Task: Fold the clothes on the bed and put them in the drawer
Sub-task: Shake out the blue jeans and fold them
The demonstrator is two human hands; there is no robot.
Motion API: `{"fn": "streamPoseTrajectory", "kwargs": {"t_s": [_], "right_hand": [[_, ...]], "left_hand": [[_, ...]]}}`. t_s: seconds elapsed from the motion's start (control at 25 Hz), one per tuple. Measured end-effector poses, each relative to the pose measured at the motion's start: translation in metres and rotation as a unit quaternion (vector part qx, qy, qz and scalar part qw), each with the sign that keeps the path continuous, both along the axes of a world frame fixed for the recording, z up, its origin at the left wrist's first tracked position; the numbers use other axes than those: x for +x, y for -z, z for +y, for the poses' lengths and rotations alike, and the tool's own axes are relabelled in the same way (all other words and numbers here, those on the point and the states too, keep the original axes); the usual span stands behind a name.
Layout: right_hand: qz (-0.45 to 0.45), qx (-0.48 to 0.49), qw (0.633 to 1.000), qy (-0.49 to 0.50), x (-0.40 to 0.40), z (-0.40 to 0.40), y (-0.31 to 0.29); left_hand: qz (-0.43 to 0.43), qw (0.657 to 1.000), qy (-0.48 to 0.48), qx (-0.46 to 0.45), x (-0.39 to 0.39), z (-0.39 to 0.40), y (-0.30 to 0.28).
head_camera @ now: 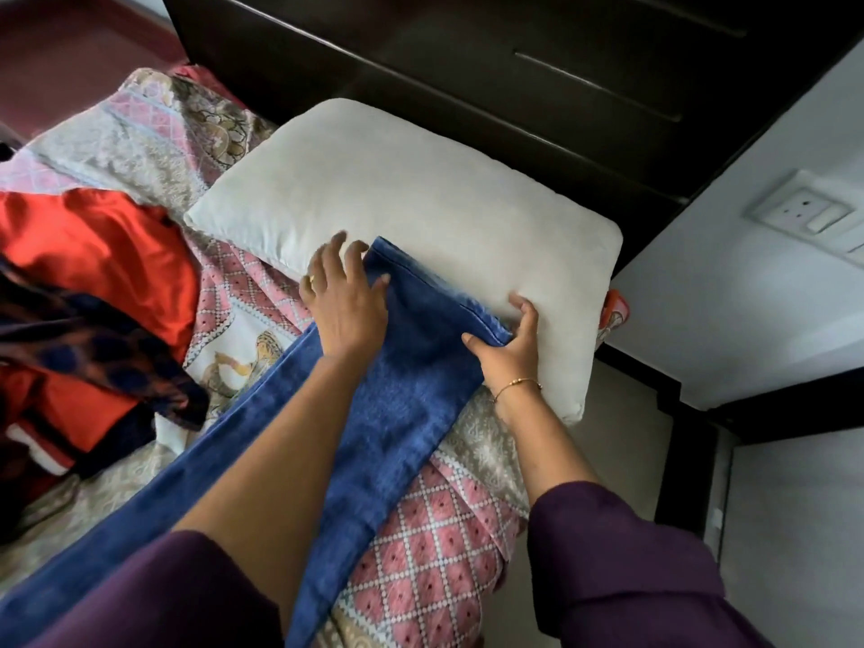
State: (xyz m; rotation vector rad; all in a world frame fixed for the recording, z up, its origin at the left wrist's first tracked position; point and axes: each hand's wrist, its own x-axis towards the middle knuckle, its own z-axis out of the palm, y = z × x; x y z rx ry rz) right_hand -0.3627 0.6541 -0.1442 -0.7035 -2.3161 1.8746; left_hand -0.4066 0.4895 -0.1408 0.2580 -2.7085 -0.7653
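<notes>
Purple sleeves, hands on blue jeans, right perhaps pinching

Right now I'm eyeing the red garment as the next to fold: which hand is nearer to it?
Left. The left hand lies on the jeans, with the red garment off to its left; the right hand grips the jeans' far edge.

**Dark headboard, white wall**

A dark wooden headboard runs along the top of the bed. Right of it stands a white wall with a white switch plate. Below the wall, pale floor; left of the headboard, maroon floor. Soft daylight.
</notes>
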Motion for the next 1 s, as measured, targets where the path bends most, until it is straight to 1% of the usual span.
{"fn": "streamPoseTrajectory", "kwargs": {"t_s": [0.08, 0.12, 0.16, 0.24, 0.28, 0.32, 0.36, 0.4, 0.44, 0.48, 0.52, 0.56, 0.6, 0.64, 0.68, 0.72, 0.76, 0.8, 0.84, 0.88, 0.92, 0.96, 1.0], "right_hand": [[0.0, -0.032, 0.999, 0.012, 0.002, -0.007, -0.002], [0.007, -0.047, 0.999, 0.012, 0.002, -0.011, -0.005], [0.016, -0.056, 0.998, -0.001, 0.002, -0.016, -0.008], [0.043, -0.062, 0.995, -0.063, 0.003, -0.028, -0.018], [0.052, -0.059, 0.99, -0.119, 0.007, -0.037, -0.023], [0.058, -0.052, 0.98, -0.181, 0.012, -0.047, -0.026], [0.063, -0.046, 0.968, -0.24, 0.021, -0.057, -0.028], [0.065, -0.042, 0.954, -0.29, 0.031, -0.068, -0.027], [0.065, -0.027, 0.942, -0.329, 0.043, -0.079, -0.024], [0.066, 0.0, 0.928, -0.367, 0.054, -0.089, -0.019], [0.056, 0.055, 0.908, -0.413, 0.069, -0.102, -0.013], [0.038, 0.125, 0.877, -0.462, 0.08, -0.111, -0.007], [0.004, 0.206, 0.825, -0.526, 0.091, -0.119, -0.001], [-0.034, 0.268, 0.76, -0.591, 0.102, -0.125, 0.007], [-0.065, 0.289, 0.711, -0.638, 0.11, -0.131, 0.011], [-0.085, 0.267, 0.697, -0.66, 0.118, -0.137, 0.007], [-0.075, 0.214, 0.729, -0.646, 0.121, -0.144, 0.003], [-0.028, 0.181, 0.783, -0.595, 0.118, -0.15, 0.004], [0.052, 0.2, 0.824, -0.527, 0.113, -0.154, 0.008], [0.113, 0.266, 0.833, -0.472, 0.106, -0.156, 0.011], [0.124, 0.348, 0.811, -0.453, 0.1, -0.156, 0.016], [0.078, 0.423, 0.764, -0.48, 0.1, -0.155, 0.021], [0.022, 0.479, 0.706, -0.521, 0.1, -0.151, 0.03]], "left_hand": [[0.086, 0.996, 0.018, -0.031, 0.043, 0.007, 0.022], [0.094, 0.993, 0.046, -0.062, 0.068, 0.007, 0.036], [0.081, 0.989, 0.074, -0.101, 0.088, 0.003, 0.052], [-0.036, 0.985, 0.113, -0.128, 0.109, -0.004, 0.076], [-0.082, 0.984, 0.117, -0.111, 0.112, -0.008, 0.082], [-0.107, 0.987, 0.111, -0.051, 0.11, -0.01, 0.083], [-0.132, 0.984, 0.097, 0.066, 0.107, -0.014, 0.078], [-0.137, 0.957, 0.051, 0.252, 0.105, -0.021, 0.061], [-0.144, 0.878, 0.001, 0.456, 0.106, -0.03, 0.04], [-0.136, 0.767, -0.042, 0.626, 0.11, -0.043, 0.026], [-0.114, 0.66, -0.097, 0.737, 0.121, -0.062, 0.017], [-0.098, 0.617, -0.146, 0.767, 0.131, -0.076, 0.016], [-0.106, 0.622, -0.183, 0.754, 0.144, -0.087, 0.013], [-0.123, 0.633, -0.203, 0.737, 0.159, -0.091, 0.013], [-0.135, 0.68, -0.217, 0.687, 0.175, -0.093, 0.015], [-0.131, 0.736, -0.244, 0.618, 0.188, -0.096, 0.018], [-0.112, 0.771, -0.264, 0.568, 0.198, -0.098, 0.021], [-0.093, 0.781, -0.277, 0.552, 0.207, -0.1, 0.023], [-0.07, 0.773, -0.283, 0.564, 0.216, -0.102, 0.024], [-0.06, 0.763, -0.29, 0.575, 0.224, -0.102, 0.027], [-0.06, 0.765, -0.3, 0.567, 0.233, -0.102, 0.029], [-0.073, 0.781, -0.308, 0.538, 0.238, -0.102, 0.033], [-0.09, 0.801, -0.309, 0.505, 0.241, -0.101, 0.036]]}}
